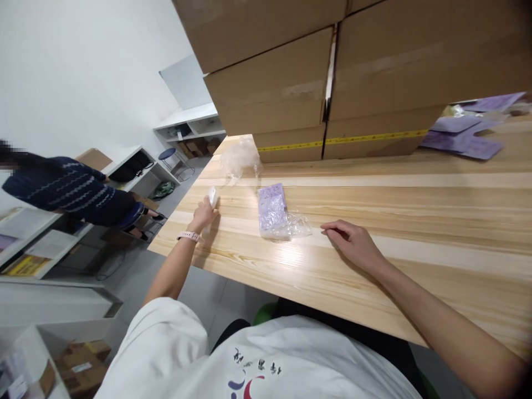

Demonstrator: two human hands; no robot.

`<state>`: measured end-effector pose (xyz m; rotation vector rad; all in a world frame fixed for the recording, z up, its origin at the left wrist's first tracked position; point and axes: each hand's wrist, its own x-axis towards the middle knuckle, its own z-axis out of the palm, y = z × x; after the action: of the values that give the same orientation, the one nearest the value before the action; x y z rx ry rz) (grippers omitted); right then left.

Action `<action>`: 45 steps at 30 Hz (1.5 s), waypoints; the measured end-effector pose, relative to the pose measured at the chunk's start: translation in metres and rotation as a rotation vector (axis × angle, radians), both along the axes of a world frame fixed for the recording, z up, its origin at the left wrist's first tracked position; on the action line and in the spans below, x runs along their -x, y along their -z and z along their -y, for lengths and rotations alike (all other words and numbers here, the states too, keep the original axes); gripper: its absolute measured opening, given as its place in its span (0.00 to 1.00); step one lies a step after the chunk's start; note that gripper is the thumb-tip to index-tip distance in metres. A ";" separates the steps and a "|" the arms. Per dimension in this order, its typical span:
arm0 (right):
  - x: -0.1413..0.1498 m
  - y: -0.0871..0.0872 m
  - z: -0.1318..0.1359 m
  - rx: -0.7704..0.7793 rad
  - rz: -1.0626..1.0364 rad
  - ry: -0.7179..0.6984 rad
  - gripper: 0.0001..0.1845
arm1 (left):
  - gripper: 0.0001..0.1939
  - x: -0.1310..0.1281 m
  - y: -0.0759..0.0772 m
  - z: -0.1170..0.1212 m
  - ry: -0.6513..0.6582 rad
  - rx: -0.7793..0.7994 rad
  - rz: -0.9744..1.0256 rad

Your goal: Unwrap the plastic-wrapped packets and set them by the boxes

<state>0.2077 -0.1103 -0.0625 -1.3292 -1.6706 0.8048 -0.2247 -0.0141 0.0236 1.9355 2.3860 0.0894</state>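
Note:
My left hand, with a pale band on its wrist, is closed around a small white object near the table's left edge. Most of that object is hidden by the fingers, so its kind does not show. In front of me lies a flat purple packet in a clear plastic bag, whose loose end spreads to the right. Just right of this bag my right hand rests low over the table, fingers drawn together, with nothing visible in them and a small gap to the plastic.
Stacked cardboard boxes rise at the table's far side, with a yellow measuring tape along their base. Crumpled clear plastic lies at the back left. Purple packets lie at the far right. A person stands left by shelves.

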 end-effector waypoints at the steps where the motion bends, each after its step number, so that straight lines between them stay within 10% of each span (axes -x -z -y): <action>1: -0.004 0.001 -0.001 -0.004 -0.003 0.012 0.17 | 0.33 -0.010 -0.009 0.008 0.057 -0.006 0.031; 7: -0.048 0.009 -0.024 0.069 -0.211 0.323 0.14 | 0.38 -0.148 -0.035 0.066 0.775 -0.127 0.395; 11: -0.076 0.015 -0.037 0.149 -0.495 0.523 0.13 | 0.39 -0.265 -0.009 0.080 0.993 0.124 0.298; 15: -0.095 0.019 -0.028 0.137 -0.465 0.568 0.13 | 0.37 -0.326 0.027 0.077 1.000 0.047 0.095; 22: -0.095 0.012 -0.007 0.145 -0.420 0.501 0.19 | 0.40 -0.316 0.033 0.081 0.977 -0.030 0.154; 28: -0.093 0.006 -0.005 0.120 -0.341 0.368 0.22 | 0.29 -0.292 0.026 0.052 0.569 0.403 1.070; 32: -0.092 -0.003 0.002 -0.208 0.055 0.437 0.15 | 0.34 -0.281 0.037 0.037 0.287 0.559 1.493; 39: -0.040 -0.017 0.011 -0.488 0.480 -0.059 0.14 | 0.30 -0.280 0.038 0.045 0.332 0.419 1.495; 45: -0.058 -0.023 0.028 -0.483 0.542 -0.019 0.16 | 0.31 -0.277 0.029 0.049 0.348 0.333 1.236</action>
<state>0.2653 -0.1385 -0.0395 -1.2400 -2.1213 0.0161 0.0520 -0.0634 -0.0051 1.4042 1.1595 0.6056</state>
